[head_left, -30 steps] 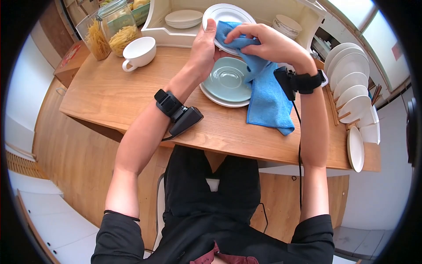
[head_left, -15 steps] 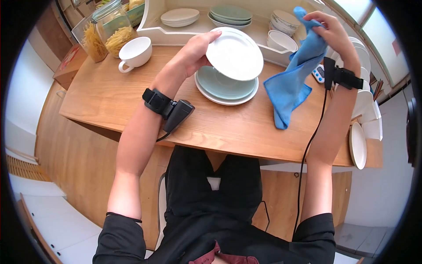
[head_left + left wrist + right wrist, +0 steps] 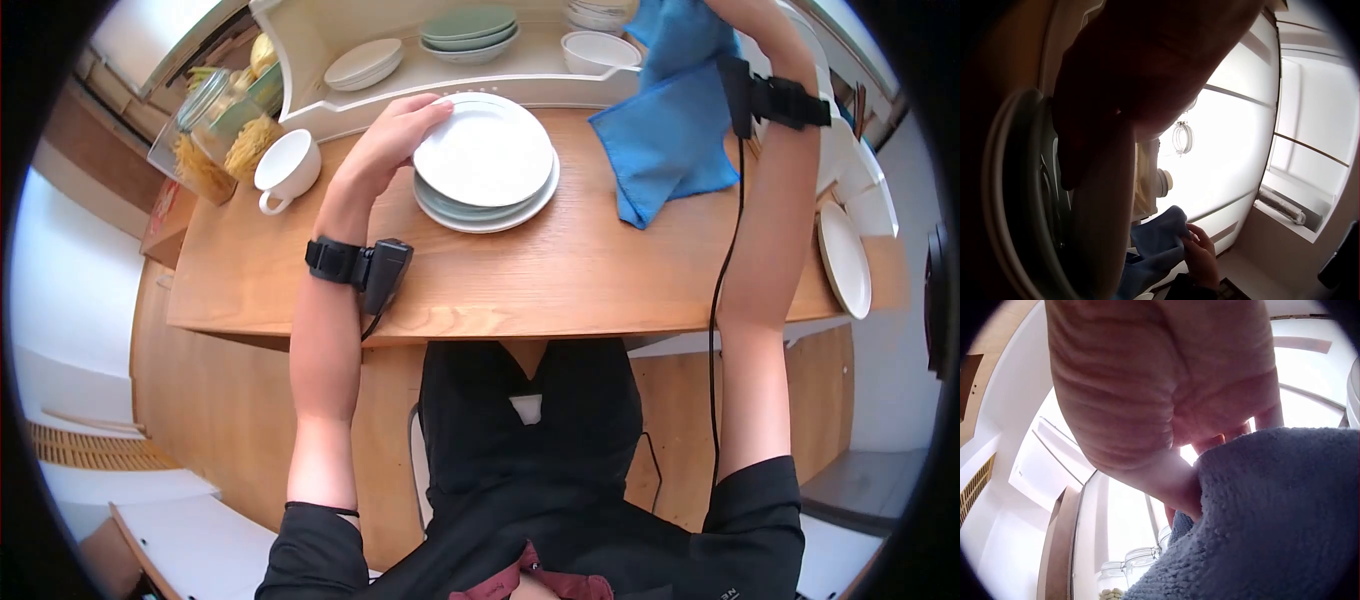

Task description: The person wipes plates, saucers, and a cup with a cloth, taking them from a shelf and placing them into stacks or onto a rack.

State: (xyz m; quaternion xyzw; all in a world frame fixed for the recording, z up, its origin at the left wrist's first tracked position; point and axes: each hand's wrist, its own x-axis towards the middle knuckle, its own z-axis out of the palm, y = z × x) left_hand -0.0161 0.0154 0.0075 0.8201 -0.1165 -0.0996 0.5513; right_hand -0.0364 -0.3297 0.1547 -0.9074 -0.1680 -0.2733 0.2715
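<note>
My left hand (image 3: 388,145) grips a white plate (image 3: 485,150) by its left edge, thumb on top. That plate sits low over a pale green saucer (image 3: 1038,187) and a white plate under it (image 3: 485,226); the left wrist view shows a gap between it and the saucer, with fingers there. At the upper right, my right hand (image 3: 1166,394) pinches a blue cloth (image 3: 670,140) between thumb and fingers. The cloth hangs down with its lower folds over the tabletop. In the head view the fingertips of this hand are cut off by the frame edge.
A white cup (image 3: 288,165) stands at the left beside pasta jars (image 3: 255,145). Behind is a cream shelf (image 3: 350,112) with white plates (image 3: 365,62), green dishes (image 3: 468,25) and bowls (image 3: 595,52). An oval white dish (image 3: 845,260) leans at the right edge.
The left hand has lowered the white plate onto or close over the stack. The right hand has taken the blue cloth off the plate and carried it to the upper right.
</note>
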